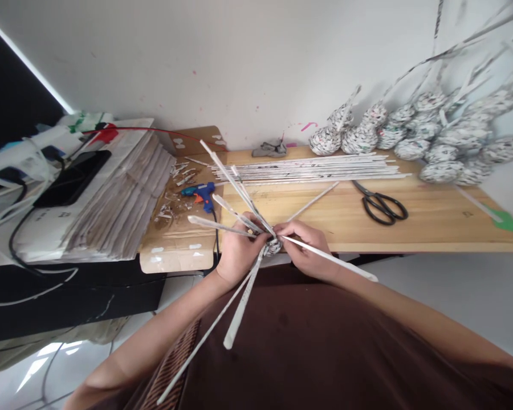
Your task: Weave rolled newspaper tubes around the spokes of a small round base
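Observation:
A small woven paper piece [273, 246] sits between my hands at the table's front edge, with several rolled paper sticks fanning out from it. My left hand [239, 250] is closed around its left side, where sticks point up and left. Thumb and fingers of my right hand [304, 248] pinch at its right side, by a white paper stick [329, 258] that slants down to the right over the hand. Two more sticks hang toward my lap, one of them a wide paper stick [241, 310]. The fingertips partly hide the weave.
Behind my hands lies a row of paper sticks [308, 168]. Black-handled scissors [380, 206] rest to the right, below woven gourd shapes [427, 134]. A blue glue gun [202, 195], cardboard [177, 253], stacked paper [132, 199] and a phone [72, 178] are left.

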`<state>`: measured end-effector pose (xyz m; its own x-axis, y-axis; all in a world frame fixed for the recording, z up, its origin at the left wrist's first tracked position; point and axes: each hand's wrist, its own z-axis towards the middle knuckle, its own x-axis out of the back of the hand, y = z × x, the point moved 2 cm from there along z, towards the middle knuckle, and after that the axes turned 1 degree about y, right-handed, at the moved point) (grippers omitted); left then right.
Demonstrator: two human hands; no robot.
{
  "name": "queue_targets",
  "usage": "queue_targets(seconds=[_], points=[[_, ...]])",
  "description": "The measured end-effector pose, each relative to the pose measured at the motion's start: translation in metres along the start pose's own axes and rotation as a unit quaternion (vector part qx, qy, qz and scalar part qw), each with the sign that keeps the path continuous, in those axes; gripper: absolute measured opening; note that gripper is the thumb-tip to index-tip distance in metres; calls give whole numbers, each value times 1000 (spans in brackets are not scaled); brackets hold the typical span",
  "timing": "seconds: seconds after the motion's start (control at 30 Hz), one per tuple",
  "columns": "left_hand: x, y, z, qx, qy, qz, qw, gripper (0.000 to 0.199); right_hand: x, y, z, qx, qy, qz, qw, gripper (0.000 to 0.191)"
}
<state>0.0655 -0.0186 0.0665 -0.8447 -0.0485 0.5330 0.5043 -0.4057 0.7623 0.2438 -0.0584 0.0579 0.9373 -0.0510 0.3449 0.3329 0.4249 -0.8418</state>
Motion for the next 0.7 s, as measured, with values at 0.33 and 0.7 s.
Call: queue_targets(seconds=[0.33, 0.7], points=[[3, 2, 3, -36, -59, -32, 997, 10, 0, 6, 1, 55, -1, 12, 998, 14], [6, 2, 5, -58, -67, -26, 996, 11, 5, 9, 1, 87, -17, -24, 996, 17]])
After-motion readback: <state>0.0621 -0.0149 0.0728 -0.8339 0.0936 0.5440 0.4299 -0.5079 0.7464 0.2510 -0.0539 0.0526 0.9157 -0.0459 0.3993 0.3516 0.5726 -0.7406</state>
